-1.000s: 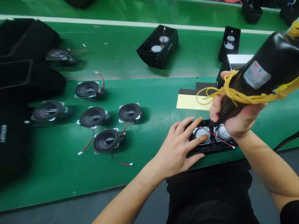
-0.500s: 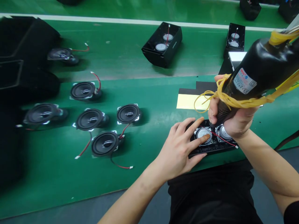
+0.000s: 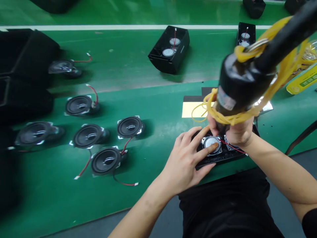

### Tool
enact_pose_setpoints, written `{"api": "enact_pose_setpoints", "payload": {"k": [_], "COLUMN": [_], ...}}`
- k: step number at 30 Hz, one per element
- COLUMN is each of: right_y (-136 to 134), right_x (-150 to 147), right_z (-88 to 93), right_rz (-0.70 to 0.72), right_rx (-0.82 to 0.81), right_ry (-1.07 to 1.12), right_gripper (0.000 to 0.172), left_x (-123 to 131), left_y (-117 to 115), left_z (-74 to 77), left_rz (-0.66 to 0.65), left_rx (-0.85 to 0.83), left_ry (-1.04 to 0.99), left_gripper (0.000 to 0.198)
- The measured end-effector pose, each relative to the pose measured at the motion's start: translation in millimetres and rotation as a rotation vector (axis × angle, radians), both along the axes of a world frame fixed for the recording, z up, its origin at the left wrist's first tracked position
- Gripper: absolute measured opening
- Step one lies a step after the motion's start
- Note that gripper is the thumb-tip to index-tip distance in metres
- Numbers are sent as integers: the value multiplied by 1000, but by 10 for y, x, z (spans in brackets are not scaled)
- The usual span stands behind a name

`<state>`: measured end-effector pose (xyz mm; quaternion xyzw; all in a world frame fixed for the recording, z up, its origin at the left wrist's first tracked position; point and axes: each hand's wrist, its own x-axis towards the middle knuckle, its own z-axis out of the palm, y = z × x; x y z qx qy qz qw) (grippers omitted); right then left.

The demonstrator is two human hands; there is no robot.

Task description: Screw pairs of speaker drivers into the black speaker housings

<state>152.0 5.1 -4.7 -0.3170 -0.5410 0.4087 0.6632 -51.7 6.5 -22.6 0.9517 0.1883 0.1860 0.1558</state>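
Note:
My left hand (image 3: pixel 189 153) grips the left end of an open black speaker box (image 3: pixel 231 161). Its thumb lies along the near side, and one finger, with an orange-brown tip, rests on the round silver back of a speaker (image 3: pixel 212 145) inside. My right hand (image 3: pixel 239 132) is wrapped round a black electric screwdriver (image 3: pixel 244 87), tied with yellow cord. The tool stands nearly upright over the box, between its two speakers; its tip is hidden by my hand. The right speaker is mostly covered. Red and black wires cross the box.
Several loose speakers (image 3: pixel 109 161) with wires lie on the green bench (image 3: pixel 153 195) at left, beside dark speaker boxes (image 3: pixel 24 66). Another open box (image 3: pixel 170 49) stands farther back. A yellow-and-black sheet (image 3: pixel 189 109) lies behind my hands. A yellow packet (image 3: pixel 302 79) is at right.
The screwdriver has swung from a rightward lean to nearly upright, its body moving left with my right hand. My left hand keeps its place on the box. The view has shifted slightly.

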Motion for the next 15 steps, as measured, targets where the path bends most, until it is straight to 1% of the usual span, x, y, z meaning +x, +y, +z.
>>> {"api": "enact_pose_setpoints", "payload": {"k": [4, 7, 11, 15], "right_y": [16, 24, 37, 64], "right_x": [-2, -8, 1, -16], "right_z": [-163, -247, -290, -297], "right_rz": [0, 21, 37, 32], "right_rx": [47, 70, 68, 51], "right_ry": [-19, -12, -19, -20], "right_gripper": [58, 57, 58, 58], "left_x": [0, -6, -14, -13], "left_y": [5, 9, 14, 16], "left_z": [11, 19, 18, -18], "left_rz": [6, -4, -6, 6], "left_rx": [15, 19, 15, 17], "left_ry": [12, 24, 39, 30], "left_gripper": [39, 40, 42, 42]}}
